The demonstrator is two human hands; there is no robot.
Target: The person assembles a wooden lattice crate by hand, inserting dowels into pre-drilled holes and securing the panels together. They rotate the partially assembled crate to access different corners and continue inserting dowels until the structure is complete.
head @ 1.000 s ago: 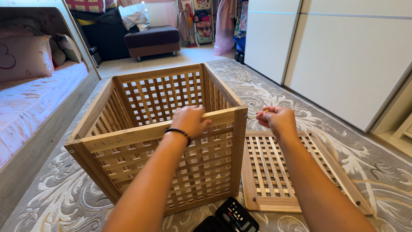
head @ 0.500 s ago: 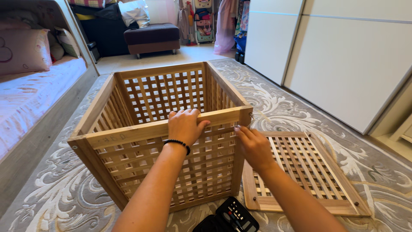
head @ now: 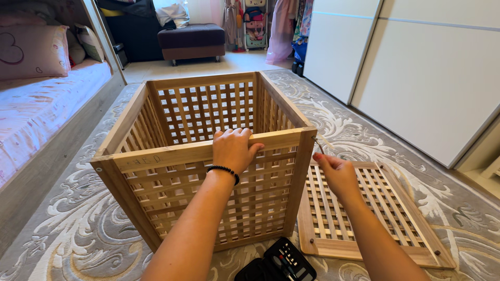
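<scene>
An open wooden lattice box (head: 156, 156) stands on the grey patterned rug. My left hand (head: 233, 149), with a black bead bracelet at the wrist, grips the box's near top rail. My right hand (head: 336, 171) is at the box's near right corner post and pinches a small thin metal tool (head: 317, 144) whose tip touches the top of that post. A flat wooden lattice panel (head: 364, 208) lies on the rug to the right of the box, under my right forearm.
A black case of tool bits (head: 284, 263) lies open on the rug by my arms. A bed with pink bedding (head: 36, 104) runs along the left. White sliding wardrobe doors (head: 416, 67) line the right. A dark ottoman (head: 191, 40) stands at the back.
My right hand has come down from the air above the flat panel to the box's right corner post, with the thin tool in its fingers. My left hand has stayed on the top rail.
</scene>
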